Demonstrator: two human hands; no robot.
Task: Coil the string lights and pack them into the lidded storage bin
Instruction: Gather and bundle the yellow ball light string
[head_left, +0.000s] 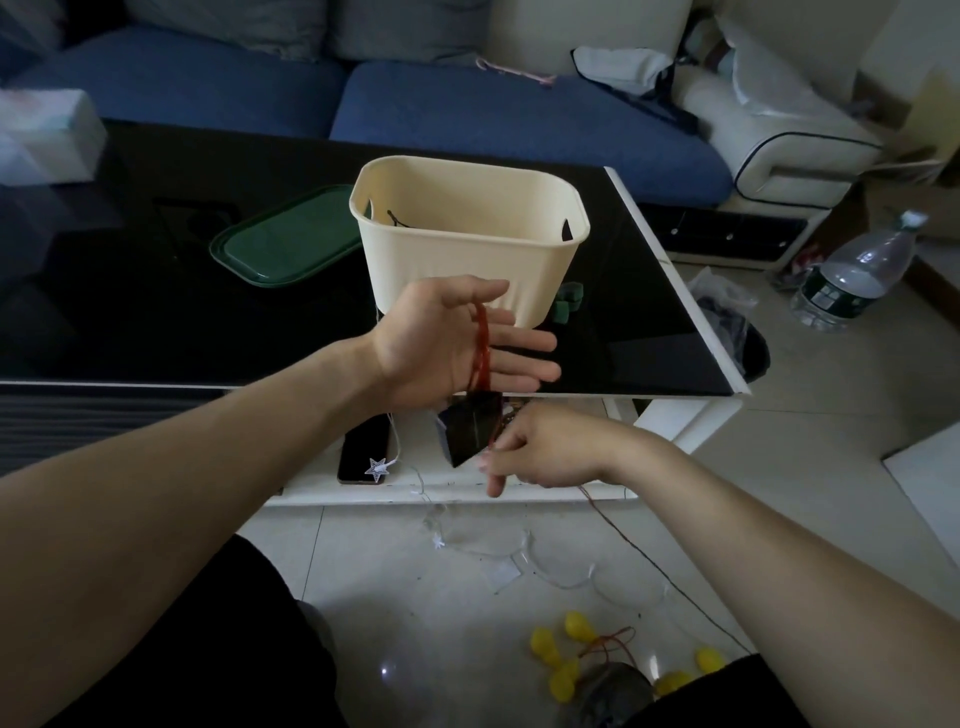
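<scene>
Lid lies green on dark table at left, off so bin beside it stays open for packing. Left hand, fingers straight, palm up, serves as spool: red wire of string lights looped round it, dark panel hanging below. Right hand pinches wire, likely feeding next loop. Yellow bulbs trail on near floor; bin contents mostly hidden.

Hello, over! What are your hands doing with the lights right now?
Left hand open, red wire looped round it. Right hand pinching the wire. Cream bin open, green lid beside it. Yellow bulbs on floor.
</scene>
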